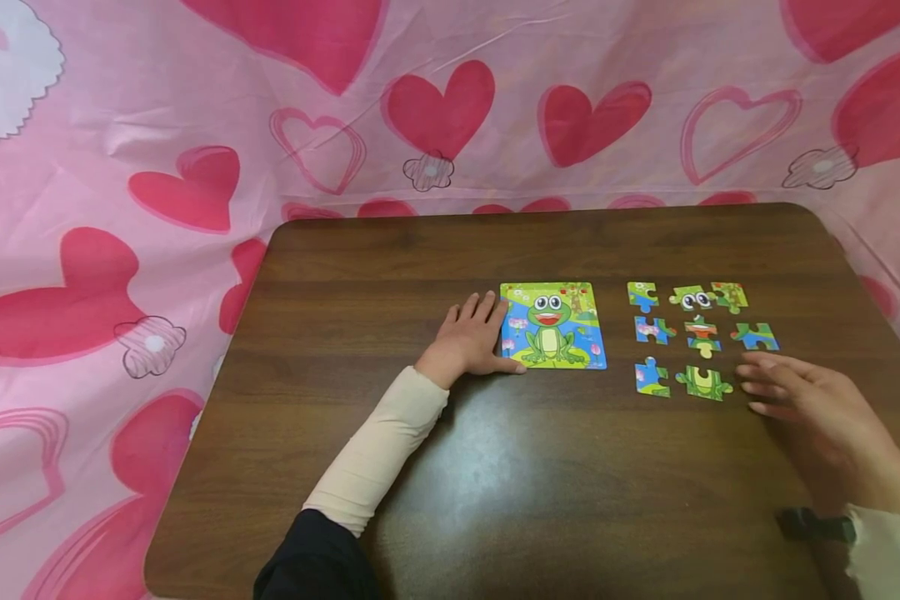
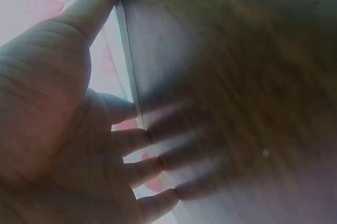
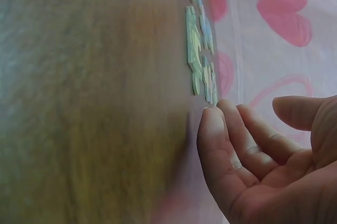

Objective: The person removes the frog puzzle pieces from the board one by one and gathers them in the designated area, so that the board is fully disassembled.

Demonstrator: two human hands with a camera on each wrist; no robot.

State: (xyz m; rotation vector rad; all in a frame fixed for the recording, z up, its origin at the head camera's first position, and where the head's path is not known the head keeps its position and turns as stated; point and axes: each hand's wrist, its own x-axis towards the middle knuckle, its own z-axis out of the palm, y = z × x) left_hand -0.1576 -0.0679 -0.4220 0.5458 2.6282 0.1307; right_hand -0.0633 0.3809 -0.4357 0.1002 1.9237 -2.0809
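A square frog picture board (image 1: 551,329) lies flat on the table. My left hand (image 1: 471,340) rests at its left edge with fingers spread, the thumb near its lower-left corner; in the left wrist view the fingertips (image 2: 168,196) touch the tabletop. To the right of the board, several loose jigsaw pieces are laid out in spaced rows. Close beside the frog-body piece (image 1: 705,383) and below the green-and-blue piece (image 1: 755,336) is my right hand (image 1: 821,408), its fingers loosely bent. Nothing shows between those fingers (image 3: 210,134) in the right wrist view.
The frog-eyes piece (image 1: 693,298) and a green corner piece (image 1: 731,297) sit close together in the top row. A brown wooden table (image 1: 495,492) with rounded corners holds everything. Pink heart-patterned cloth (image 1: 517,100) hangs behind it and at the left.
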